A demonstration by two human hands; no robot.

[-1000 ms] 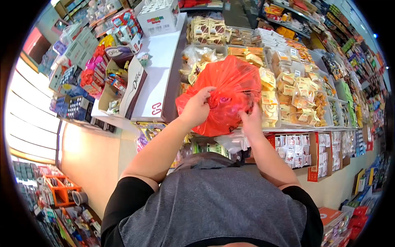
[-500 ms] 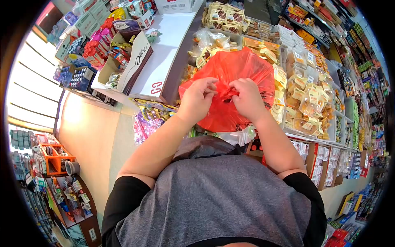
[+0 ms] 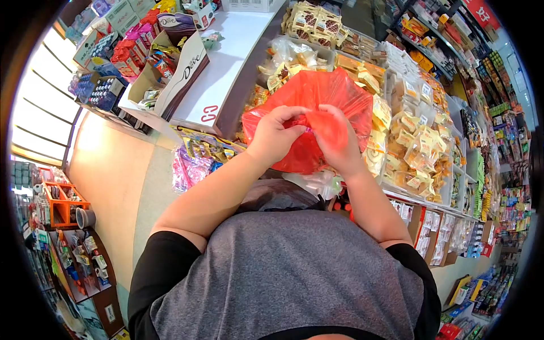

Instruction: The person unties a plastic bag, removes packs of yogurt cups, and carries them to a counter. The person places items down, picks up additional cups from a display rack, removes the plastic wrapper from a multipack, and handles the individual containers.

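Observation:
A puffed-out red plastic bag (image 3: 334, 88) rests over the packaged snacks in front of me. My left hand (image 3: 277, 133) pinches the gathered top of the bag between thumb and fingers. Close beside it, my right hand (image 3: 335, 139) also grips the bag's top, and a flap of red film lies over its fingers. That flap is partly blurred. What the bag holds is hidden by the film.
Trays of wrapped snacks (image 3: 416, 150) fill the display around the bag. On the left, a white counter (image 3: 226, 62) carries a Dove chocolate box (image 3: 184, 73). Purple and yellow packets (image 3: 192, 164) hang near my left forearm. Shelves of goods line the right.
My hands have shifted on the bag's gathered top, and a red flap now covers my right fingers. The whole view has moved slightly.

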